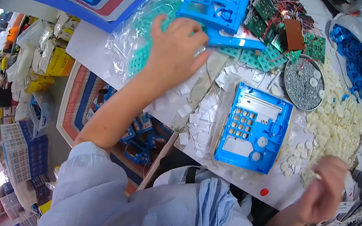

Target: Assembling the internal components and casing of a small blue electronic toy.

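Observation:
A blue plastic casing panel (255,128) with a grid of button openings lies in front of me on the table. My left hand (175,46) reaches over a clear plastic bag of teal rubber keypads (139,59), its fingers apart and curved, near the lower edge of another blue casing (215,3). Whether its fingertips touch the keypads is hard to tell. My right hand (321,193), somewhat blurred, is closed at the near edge of a pile of cream plastic discs (336,123). A small pale bit shows at its fingertips, too unclear to name.
A round dish of small metal screws (303,84) sits beside the discs. Green circuit boards (316,47) with wires lie at the back, and a bag of blue rings (358,71) at the far right. White square pieces (201,124) are scattered left of the panel. Blue casings (140,139) fill a bin below.

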